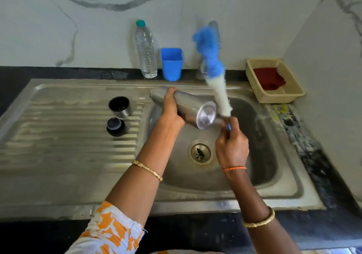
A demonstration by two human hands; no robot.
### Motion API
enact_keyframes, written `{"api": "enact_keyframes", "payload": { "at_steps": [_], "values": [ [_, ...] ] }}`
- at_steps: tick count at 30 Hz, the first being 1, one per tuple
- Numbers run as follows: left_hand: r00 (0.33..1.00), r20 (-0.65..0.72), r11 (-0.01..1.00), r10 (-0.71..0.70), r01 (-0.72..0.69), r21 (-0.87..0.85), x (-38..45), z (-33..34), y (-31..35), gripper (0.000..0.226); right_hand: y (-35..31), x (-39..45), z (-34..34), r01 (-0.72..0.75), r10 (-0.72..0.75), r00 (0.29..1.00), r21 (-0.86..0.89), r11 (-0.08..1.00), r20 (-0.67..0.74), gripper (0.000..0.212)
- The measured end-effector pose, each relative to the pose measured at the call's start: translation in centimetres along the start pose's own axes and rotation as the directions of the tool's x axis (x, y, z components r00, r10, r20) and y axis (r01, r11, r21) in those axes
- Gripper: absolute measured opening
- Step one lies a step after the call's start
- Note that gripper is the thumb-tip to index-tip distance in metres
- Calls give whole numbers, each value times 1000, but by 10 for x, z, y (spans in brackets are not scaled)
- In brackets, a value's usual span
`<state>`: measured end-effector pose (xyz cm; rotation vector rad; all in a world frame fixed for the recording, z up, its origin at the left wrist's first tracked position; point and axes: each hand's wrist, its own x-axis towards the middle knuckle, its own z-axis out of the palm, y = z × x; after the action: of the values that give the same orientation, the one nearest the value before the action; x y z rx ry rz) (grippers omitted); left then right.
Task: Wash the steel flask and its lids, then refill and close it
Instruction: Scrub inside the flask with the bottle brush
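Steel flask (188,107) we're gripping sideways over the sink (274,175) with our left hand (172,110), right hand (232,146) clutching the bottle brush (213,73); both lids (119,106) sitting on the drainboard.

The steel flask (188,107) is plain silver-grey, like the sink (78,155), whose left side is ribbed. The bottle brush (212,71) is blue above, white below. 2 lids (119,106) near the sink's left side are black, 1 steel-banded. Along the worktop's (15,81) black back edge: a clear bottle (146,51) with teal cap, a blue cup (171,63), a beige basket (293,95) holding a dark red cloth (269,78). The sleeve (109,232) is white with orange patches; the wall (58,18) is grey-veined marble.
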<state>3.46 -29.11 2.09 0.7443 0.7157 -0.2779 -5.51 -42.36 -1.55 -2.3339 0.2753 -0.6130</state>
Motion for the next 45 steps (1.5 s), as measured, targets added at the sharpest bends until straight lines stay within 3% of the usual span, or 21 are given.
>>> {"api": "enact_keyframes", "payload": {
  "at_steps": [2, 4, 6, 9, 14, 21, 32, 45],
  "values": [
    [995, 5, 993, 98, -98, 66, -5, -13, 17, 75, -3, -10, 10, -87, 87, 993, -12, 996, 80, 18],
    [958, 16, 942, 286, -284, 180, -14, -31, 36, 70, -14, -24, 25, -136, 133, 979, 12, 991, 158, 19],
    [878, 96, 823, 469, -474, 312, -23, -51, 53, 59, -28, -32, 38, -170, 156, 968, 57, 984, 197, 19],
    [757, 248, 624, 605, -644, 443, -32, -85, 86, 59, -61, -38, 59, -225, 195, 958, 127, 966, 211, 18],
    [647, 329, 436, 688, -731, 525, -38, -133, 157, 59, -116, -45, 84, -224, 172, 962, 250, 942, 213, 14],
    [533, 323, 271, 782, -757, 595, -30, -196, 242, 68, -171, -45, 108, -222, 111, 916, 255, 941, 386, 10],
    [466, 194, 257, 864, -737, 626, 14, -260, 243, 74, -199, -49, 125, -229, 93, 885, 251, 941, 456, 11],
    [440, 191, 240, 878, -749, 618, 42, -274, 224, 77, -185, -43, 116, -207, 79, 872, 218, 954, 484, 12]
  ]
}}
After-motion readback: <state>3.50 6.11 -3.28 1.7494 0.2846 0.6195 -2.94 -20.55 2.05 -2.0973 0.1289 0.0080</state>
